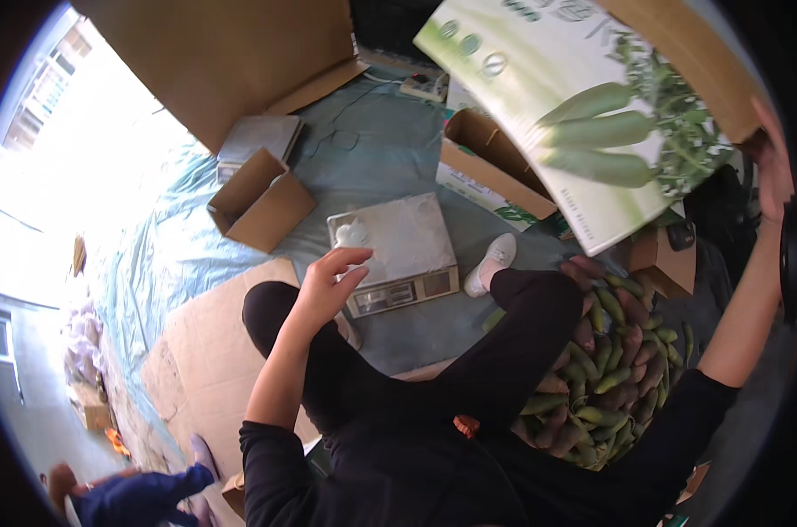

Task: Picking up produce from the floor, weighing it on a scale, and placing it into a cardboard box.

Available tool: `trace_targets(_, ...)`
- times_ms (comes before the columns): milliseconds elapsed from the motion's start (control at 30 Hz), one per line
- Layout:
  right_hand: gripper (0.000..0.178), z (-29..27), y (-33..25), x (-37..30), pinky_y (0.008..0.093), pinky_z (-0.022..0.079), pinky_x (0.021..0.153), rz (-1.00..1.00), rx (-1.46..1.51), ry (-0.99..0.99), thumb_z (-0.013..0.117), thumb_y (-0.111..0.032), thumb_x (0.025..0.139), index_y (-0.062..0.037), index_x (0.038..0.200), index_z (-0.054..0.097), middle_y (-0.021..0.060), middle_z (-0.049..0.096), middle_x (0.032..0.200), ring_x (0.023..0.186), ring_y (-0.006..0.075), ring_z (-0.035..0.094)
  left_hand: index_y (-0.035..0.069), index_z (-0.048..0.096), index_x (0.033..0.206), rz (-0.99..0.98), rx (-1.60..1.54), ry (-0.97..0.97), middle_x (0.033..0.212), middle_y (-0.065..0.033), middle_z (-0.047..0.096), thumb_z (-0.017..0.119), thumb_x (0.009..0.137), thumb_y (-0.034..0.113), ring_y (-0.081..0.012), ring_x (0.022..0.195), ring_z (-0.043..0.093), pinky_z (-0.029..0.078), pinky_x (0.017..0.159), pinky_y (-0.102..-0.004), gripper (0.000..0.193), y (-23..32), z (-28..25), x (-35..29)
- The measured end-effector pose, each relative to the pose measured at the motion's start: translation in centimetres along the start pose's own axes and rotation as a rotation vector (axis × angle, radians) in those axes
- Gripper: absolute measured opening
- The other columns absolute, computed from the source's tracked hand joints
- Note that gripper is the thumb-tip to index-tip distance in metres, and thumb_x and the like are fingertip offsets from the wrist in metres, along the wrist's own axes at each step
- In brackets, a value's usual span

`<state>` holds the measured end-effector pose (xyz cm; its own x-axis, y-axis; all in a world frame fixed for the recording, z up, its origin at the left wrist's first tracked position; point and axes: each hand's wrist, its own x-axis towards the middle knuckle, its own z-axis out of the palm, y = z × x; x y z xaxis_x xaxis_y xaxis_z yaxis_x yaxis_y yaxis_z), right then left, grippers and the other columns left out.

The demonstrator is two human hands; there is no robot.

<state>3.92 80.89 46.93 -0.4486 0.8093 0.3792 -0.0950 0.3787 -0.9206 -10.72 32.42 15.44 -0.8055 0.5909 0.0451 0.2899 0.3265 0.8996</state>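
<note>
Head view: your right hand (775, 171) grasps the carton (583, 123); steady it with your empty, loosely curled left hand (322, 288).

The printed carton (504, 97) is cut off by the upper edge, the blue-trousered person (139, 501) by the lower.

That big printed cardboard carton (583, 132) is white washed with pale yellow-green, patterned with long green radishes, leafy sprays and small round green emblems; its edge is plain brown. The heap of long, tapering vegetables (605, 373) mixes green with dull reddish brown. I see a silvery-grey square scale (407, 237), crinkled blue-green plastic sheeting (355, 154), plain black trousers (521, 338), a white low shoe (502, 250).
</note>
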Motion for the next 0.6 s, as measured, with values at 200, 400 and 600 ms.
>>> trace_targets(200, 0.019, 15.3, 8.0, -9.8, 0.0280, 0.046, 0.065, -0.248, -0.146, -0.723, 0.063, -0.017, 0.082, -0.0043, 0.096, 0.063, 0.0003, 0.061, 0.080, 0.073, 0.0097, 0.055, 0.006, 0.054, 0.123, -0.214, -0.268, -0.151, 0.119, -0.0080, 0.058, 0.060, 0.088, 0.014, -0.0192, 0.113, 0.053, 0.044, 0.092, -0.0315, 0.037, 0.1, 0.6, -2.1)
trace_targets(400, 0.018, 23.5, 18.5, -19.1, 0.0352, 0.042, 0.064, -0.537, -0.198, -0.891, 0.065, -0.013, 0.076, -0.0005, 0.079, 0.053, 0.0145, 0.052, 0.075, 0.072, 0.0316, 0.052, 0.007, 0.055, 0.122, -0.202, -0.100, -0.081, 0.128, -0.0142, 0.051, 0.066, 0.082, 0.016, -0.0279, 0.118, 0.050, 0.047, 0.089, -0.0360, 0.042, -3.3, 2.3, -3.4)
trace_targets(600, 0.018, 20.6, 28.3, -20.2, 0.0379, 0.043, 0.067, -0.393, -0.316, -1.035, 0.066, -0.009, 0.072, -0.0012, 0.077, 0.050, 0.0132, 0.052, 0.078, 0.078, 0.0337, 0.053, 0.006, 0.054, 0.120, -0.093, 0.304, 0.015, 0.129, -0.0142, 0.048, 0.066, 0.076, 0.008, -0.0325, 0.116, 0.048, 0.042, 0.094, -0.0406, 0.046, -5.5, 1.9, -4.1)
